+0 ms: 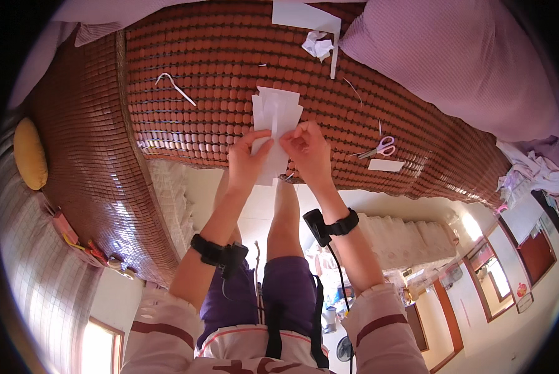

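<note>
Head view.
Item: white folded paper [278, 109], layered, a pale strip down its middle; between our hands, over the near part of the brown beaded mat [211, 68].
Item: our left hand [245, 159], thumb and forefinger tips apart at the paper's left side, presumably steadying it; its other fingers are hidden, so we cannot tell whether they clamp it.
Item: our right hand [310, 153], fingertips drawn together at the right edge; we cannot tell whether paper lies between them.
Item: scissors [385, 147], pale-handled, and a white card [385, 165], to our right, apparently for easy reach.
Item: crumpled paper [317, 46] beside an angled white sheet [304, 17], farther off, probably leaving us working room.
</note>
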A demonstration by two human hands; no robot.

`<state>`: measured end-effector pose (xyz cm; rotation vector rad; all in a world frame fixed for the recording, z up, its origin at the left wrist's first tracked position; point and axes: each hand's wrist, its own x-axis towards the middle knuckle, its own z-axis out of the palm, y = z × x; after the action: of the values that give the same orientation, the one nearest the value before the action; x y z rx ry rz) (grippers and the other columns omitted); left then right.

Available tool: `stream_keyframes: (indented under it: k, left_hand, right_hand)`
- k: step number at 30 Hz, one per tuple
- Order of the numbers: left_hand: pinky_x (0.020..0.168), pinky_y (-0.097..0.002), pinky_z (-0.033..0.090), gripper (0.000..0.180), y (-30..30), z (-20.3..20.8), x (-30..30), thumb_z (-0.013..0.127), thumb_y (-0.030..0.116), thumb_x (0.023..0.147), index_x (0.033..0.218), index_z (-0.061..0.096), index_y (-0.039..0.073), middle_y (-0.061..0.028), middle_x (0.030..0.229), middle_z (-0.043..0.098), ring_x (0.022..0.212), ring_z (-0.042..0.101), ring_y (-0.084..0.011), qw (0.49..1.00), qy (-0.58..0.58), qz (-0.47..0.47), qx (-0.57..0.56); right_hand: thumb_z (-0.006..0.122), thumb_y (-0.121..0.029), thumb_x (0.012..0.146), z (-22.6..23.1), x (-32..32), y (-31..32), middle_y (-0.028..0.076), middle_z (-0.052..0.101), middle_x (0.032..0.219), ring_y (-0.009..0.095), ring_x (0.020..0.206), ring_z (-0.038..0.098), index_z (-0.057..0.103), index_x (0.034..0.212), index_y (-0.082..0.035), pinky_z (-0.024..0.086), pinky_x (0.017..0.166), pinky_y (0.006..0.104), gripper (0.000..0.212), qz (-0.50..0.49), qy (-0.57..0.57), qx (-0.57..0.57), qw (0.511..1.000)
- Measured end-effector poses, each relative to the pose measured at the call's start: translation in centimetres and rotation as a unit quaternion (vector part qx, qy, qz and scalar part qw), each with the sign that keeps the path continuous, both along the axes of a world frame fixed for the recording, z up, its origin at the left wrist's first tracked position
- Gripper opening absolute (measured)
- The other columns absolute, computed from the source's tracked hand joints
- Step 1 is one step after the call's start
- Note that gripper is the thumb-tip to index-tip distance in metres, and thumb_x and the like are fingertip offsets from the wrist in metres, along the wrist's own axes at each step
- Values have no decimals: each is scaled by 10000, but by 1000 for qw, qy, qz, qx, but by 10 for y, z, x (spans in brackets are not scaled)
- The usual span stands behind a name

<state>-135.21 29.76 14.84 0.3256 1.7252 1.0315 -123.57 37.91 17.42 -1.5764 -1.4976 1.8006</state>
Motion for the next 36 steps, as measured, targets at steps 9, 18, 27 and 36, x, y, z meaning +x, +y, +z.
stream_keyframes:
  k: [9,18,27,36]
  left_hand:
    - [647,-212,462,384,0,6,0,573,-50,774,1112,413,40,-97,865,618,763,585,-104,996,-58,57,20]
    - [645,-210,467,365,-3,5,6,581,-24,782,1103,418,40,-91,878,629,796,590,-104,998,-58,32,18]
    - [709,-181,432,192,-3,5,6,570,-4,801,985,522,24,-65,921,613,805,559,-81,999,-37,-12,30]
    - [681,-186,433,233,1,4,18,565,61,835,1062,585,11,-45,891,608,772,547,-73,997,-63,44,20]
  right_hand:
    - [692,-157,747,-101,169,-6,194,442,1035,231,755,553,378,1028,33,530,569,295,463,-399,-450,27,799]
    - [699,-181,751,-124,239,-13,151,581,929,235,795,581,545,953,30,549,655,369,331,-539,-269,-110,791]
    - [406,-256,920,-89,208,-1,94,550,985,196,838,557,534,1007,7,494,692,324,305,-576,-115,83,805]
    - [664,-88,765,3,25,-18,31,612,675,57,543,541,628,861,16,429,476,175,146,-100,24,-135,986]
